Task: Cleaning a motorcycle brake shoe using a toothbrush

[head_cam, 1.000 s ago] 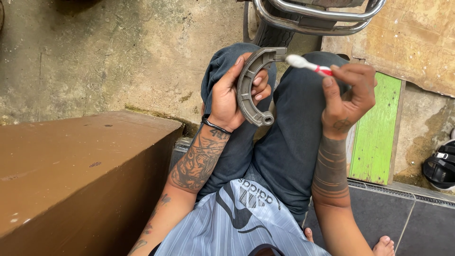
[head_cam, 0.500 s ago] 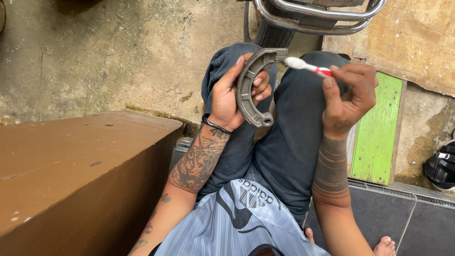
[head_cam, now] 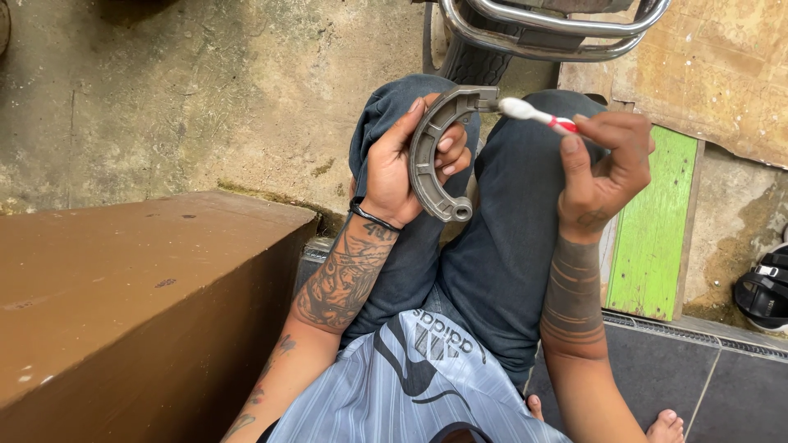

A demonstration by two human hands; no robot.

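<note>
Little had moved since the earlier frames: the toothbrush [head_cam: 538,116] head sat a shade nearer the upper tip of the brake shoe [head_cam: 432,153], and both hands kept their places over the knees.

That brake shoe, a curved grey metal crescent with a raised rib along its inner side and a round eye at its lower end, was held upright above the person's lap. It looked dull and scuffed, with dark grime in the recesses. The left hand [head_cam: 402,168] had its grip clenched around the arc, thumb along the outer edge and fingers curled through the inside, which seemed to leave the upper end clear for brushing. The right hand [head_cam: 603,168] was closed on the red-and-white handle of the toothbrush, pinching it near the neck, likely for close control; the white bristle head touched the shoe's top end.

Under both hands lay the dark blue jeans [head_cam: 492,254] of bent legs, and nearer the camera a grey striped shirt [head_cam: 394,394]. A black band [head_cam: 373,216] circled the left wrist. To the left stood a brown block-like step [head_cam: 123,303] beside a stained concrete floor [head_cam: 222,90]. Ahead were a tyre [head_cam: 476,57] and a chrome rack [head_cam: 542,25]. A green board [head_cam: 652,230] leaned at right, with a black sandal [head_cam: 763,287] beyond it and dark tiles [head_cam: 698,385] below.
</note>
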